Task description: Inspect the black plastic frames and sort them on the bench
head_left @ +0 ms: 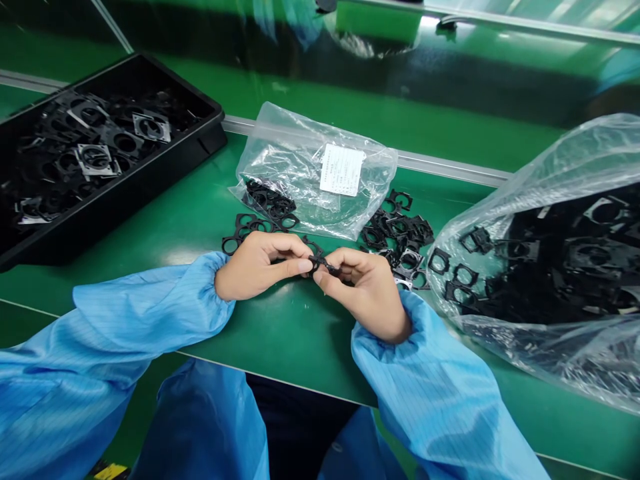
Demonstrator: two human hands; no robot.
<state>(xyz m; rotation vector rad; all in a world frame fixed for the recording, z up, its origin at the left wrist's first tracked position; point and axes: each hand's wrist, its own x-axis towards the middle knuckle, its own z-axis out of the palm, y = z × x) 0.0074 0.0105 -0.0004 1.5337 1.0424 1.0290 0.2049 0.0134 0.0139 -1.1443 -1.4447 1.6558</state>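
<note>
Over the green table, my left hand (263, 265) pinches a small black plastic ring part (316, 263) between thumb and forefinger. My right hand (365, 287) meets it from the other side, its thumb and fingers closed on the same part or on a piece joined to it; the fingertips hide the exact contact. Just beyond my left hand lie several black ring-shaped frames (245, 225). A looser pile of similar black frames (400, 230), a few with silvery faces, sits beyond my right hand.
A clear plastic bag (300, 150) with a white label (343, 170) lies ahead, partly over black parts. At left stands a deep black bin (165, 180) full of frames. On the right, a large open clear bag (480, 207) holds many more. A metal rail (450, 170) edges the table's back.
</note>
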